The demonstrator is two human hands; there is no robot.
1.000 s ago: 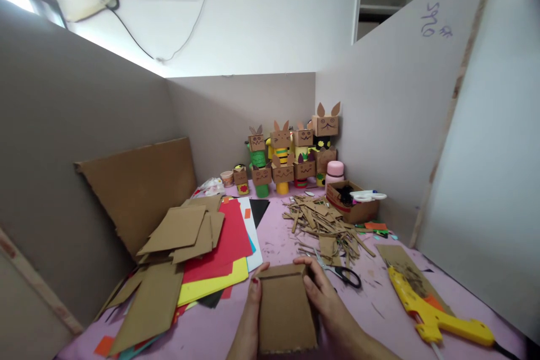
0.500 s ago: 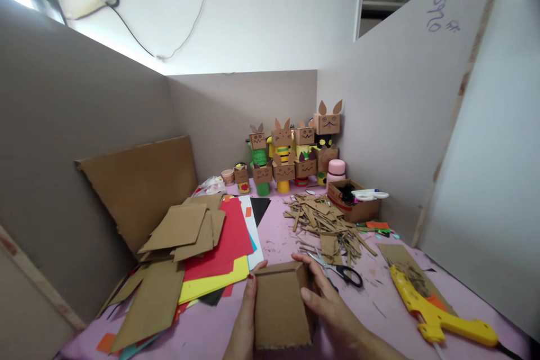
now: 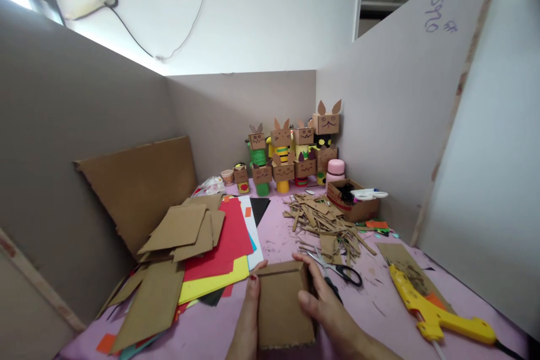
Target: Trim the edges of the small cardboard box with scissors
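Observation:
A brown cardboard piece (image 3: 280, 304) with a folded far edge lies on the pink table (image 3: 278, 236) right in front of me. My left hand (image 3: 248, 315) grips its left edge, fingertips at the far left corner. My right hand (image 3: 327, 309) grips the right edge, thumb pressed on the top face and fingers curled over the far right corner. Black-handled scissors (image 3: 343, 274) lie just beyond my right hand.
A yellow glue gun (image 3: 430, 306) lies at the right on a cardboard sheet. Cardboard scraps (image 3: 323, 219) pile up behind the scissors. Coloured paper and cardboard sheets (image 3: 198, 242) spread at the left. Cardboard animal figures (image 3: 293, 149) and a small box (image 3: 352, 202) stand at the back.
My right thumb has slid onto the top face of the cardboard piece, and the piece has shifted slightly nearer to me. Both hands keep their grip.

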